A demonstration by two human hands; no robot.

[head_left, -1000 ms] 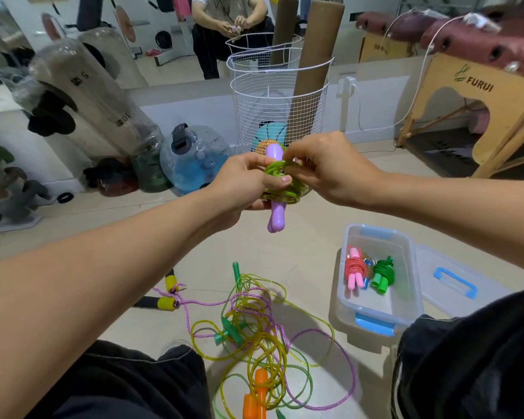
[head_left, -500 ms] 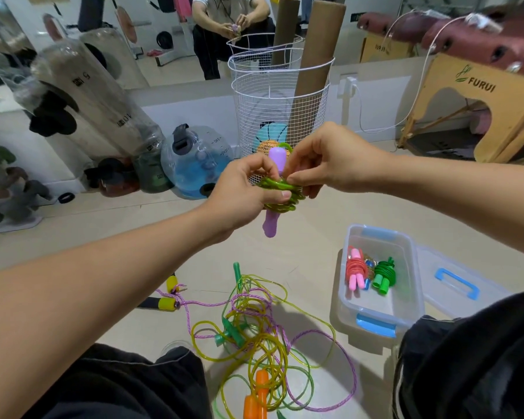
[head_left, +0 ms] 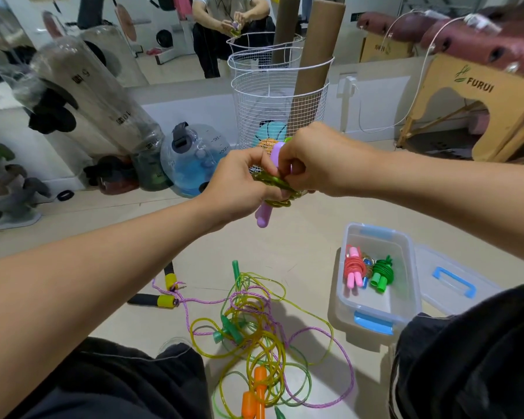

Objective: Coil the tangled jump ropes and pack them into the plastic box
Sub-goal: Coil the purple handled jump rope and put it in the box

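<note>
Clearly the person holds the coiled rope (head_left: 274,184) up in front of the chest, above the floor, probably to tuck its end in before packing. Left hand (head_left: 239,189) grips the green-yellow coil around the purple handles (head_left: 264,214); right hand (head_left: 312,164) pinches it at the top. Two bundles already lie in the open plastic box (head_left: 375,316), and the tangled ropes (head_left: 254,337) wait below on the floor.

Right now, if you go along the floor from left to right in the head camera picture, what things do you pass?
Black handles with yellow ends → tangled ropes → plastic box holding coiled pink rope then coiled green rope → box lid.
</note>
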